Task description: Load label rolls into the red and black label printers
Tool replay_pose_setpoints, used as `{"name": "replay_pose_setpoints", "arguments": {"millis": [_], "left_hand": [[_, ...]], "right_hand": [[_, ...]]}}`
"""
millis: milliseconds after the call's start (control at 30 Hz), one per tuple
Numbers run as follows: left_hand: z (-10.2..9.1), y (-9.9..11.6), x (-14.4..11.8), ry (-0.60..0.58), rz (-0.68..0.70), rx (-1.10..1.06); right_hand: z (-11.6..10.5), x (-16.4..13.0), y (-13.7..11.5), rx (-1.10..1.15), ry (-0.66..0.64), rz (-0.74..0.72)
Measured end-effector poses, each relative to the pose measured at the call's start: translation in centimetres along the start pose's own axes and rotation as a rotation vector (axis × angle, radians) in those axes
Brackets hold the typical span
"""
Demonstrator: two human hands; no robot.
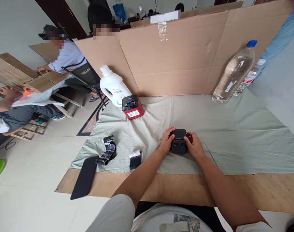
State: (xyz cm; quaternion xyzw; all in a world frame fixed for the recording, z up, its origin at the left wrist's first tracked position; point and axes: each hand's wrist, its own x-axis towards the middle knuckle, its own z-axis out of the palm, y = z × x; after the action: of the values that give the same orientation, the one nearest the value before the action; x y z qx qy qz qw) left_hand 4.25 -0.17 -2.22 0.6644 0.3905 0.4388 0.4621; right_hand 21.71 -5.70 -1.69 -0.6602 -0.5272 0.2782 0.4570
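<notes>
Both my hands grip a small black box-like device (178,141) resting on the pale green cloth (234,135). My left hand (165,141) clasps its left side, thumb on top. My right hand (194,145) clasps its right side, fingers over the top edge. A small black-and-white roll (135,159) lies just left of my left forearm. Farther left lies a loose curled black strip or roll (108,153).
A red and black small printer (132,107) and a white jug (112,85) stand at the back left. A clear water bottle (234,75) leans on the cardboard wall (181,54) at back right. A black phone (84,176) overhangs the table's left edge. Other people sit at the far left.
</notes>
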Motion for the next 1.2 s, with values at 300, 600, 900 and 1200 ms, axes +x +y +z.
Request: {"name": "replay_pose_setpoints", "arguments": {"millis": [300,600,900,1200], "left_hand": [[0.3,0.1,0.7,0.026,-0.159,-0.293],[0.5,0.6,0.7,0.023,-0.253,-0.452],[1.0,0.0,-1.1,0.176,-0.15,-0.384],[-0.1,-0.4,-3.9,0.311,-0.116,-0.089]], "right_hand": [[0.5,1.1,0.4,0.203,-0.053,0.179],[0.4,1.0,0.2,0.215,-0.056,0.185],[0.8,-1.4,-0.5,-0.031,0.087,-0.018],[3.4,-4.9,-3.8,-0.457,0.078,-0.158]]}}
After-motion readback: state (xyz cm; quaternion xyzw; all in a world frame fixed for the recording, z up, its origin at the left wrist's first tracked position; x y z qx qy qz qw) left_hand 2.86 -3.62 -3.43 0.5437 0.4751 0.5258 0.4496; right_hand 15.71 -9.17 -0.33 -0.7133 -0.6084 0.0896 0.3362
